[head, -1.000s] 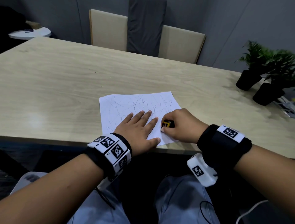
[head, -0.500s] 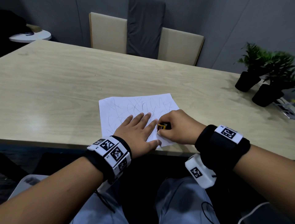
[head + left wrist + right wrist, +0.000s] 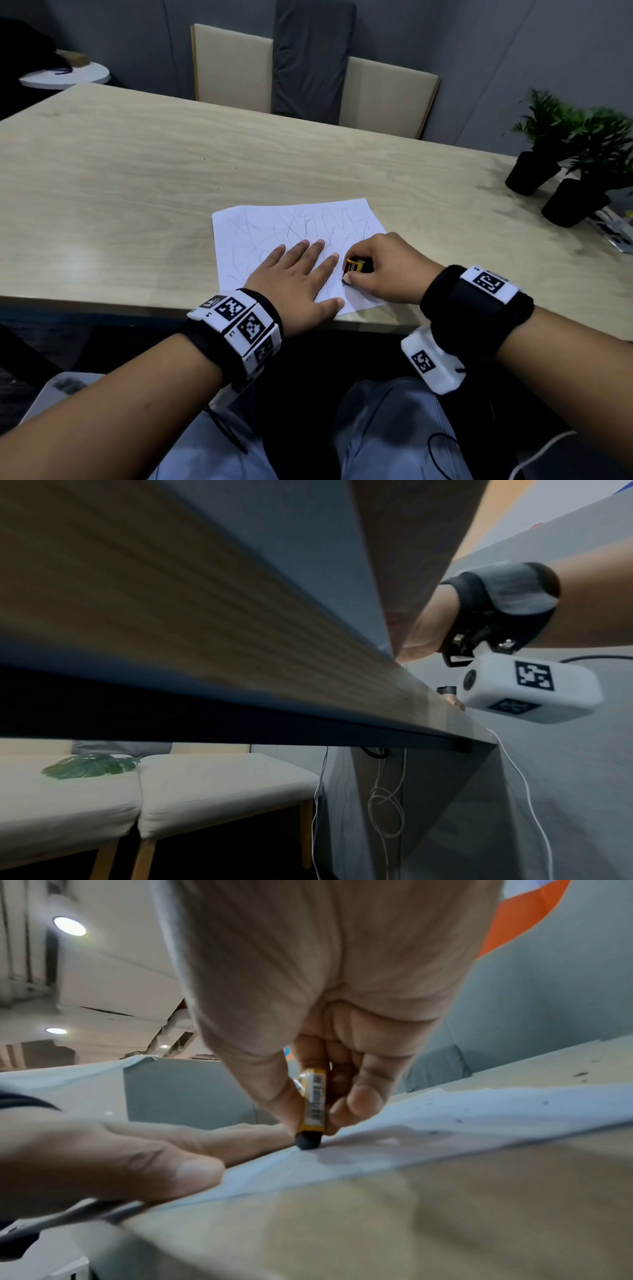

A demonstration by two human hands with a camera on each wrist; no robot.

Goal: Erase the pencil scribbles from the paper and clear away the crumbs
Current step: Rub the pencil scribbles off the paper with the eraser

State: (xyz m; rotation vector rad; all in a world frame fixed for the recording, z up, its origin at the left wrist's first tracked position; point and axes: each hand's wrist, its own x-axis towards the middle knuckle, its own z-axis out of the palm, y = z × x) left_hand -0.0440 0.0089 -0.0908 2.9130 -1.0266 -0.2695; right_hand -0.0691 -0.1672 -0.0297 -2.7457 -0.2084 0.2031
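Observation:
A white sheet of paper (image 3: pixel 274 226) covered in pencil scribbles lies near the front edge of the wooden table (image 3: pixel 137 192). My left hand (image 3: pixel 301 274) lies flat on the sheet's near part, fingers straight and spread, pressing it down. Just to its right, my right hand (image 3: pixel 380 270) pinches a dark eraser in a yellow sleeve (image 3: pixel 354 265). In the right wrist view the eraser (image 3: pixel 311 1110) stands upright between thumb and fingers, its dark tip touching the paper (image 3: pixel 479 1118). A few dark crumbs (image 3: pixel 459 1121) lie on the sheet there.
Two potted plants in black pots (image 3: pixel 561 202) stand at the table's far right. Padded chairs (image 3: pixel 387 96) are pushed in at the far side. A small round white table (image 3: pixel 65 78) stands at the back left. Dark specks (image 3: pixel 580 1074) dot the tabletop beyond the paper.
My right hand with the eraser slid a little left toward my left hand's fingers, then back. My left hand stays flat on the paper.

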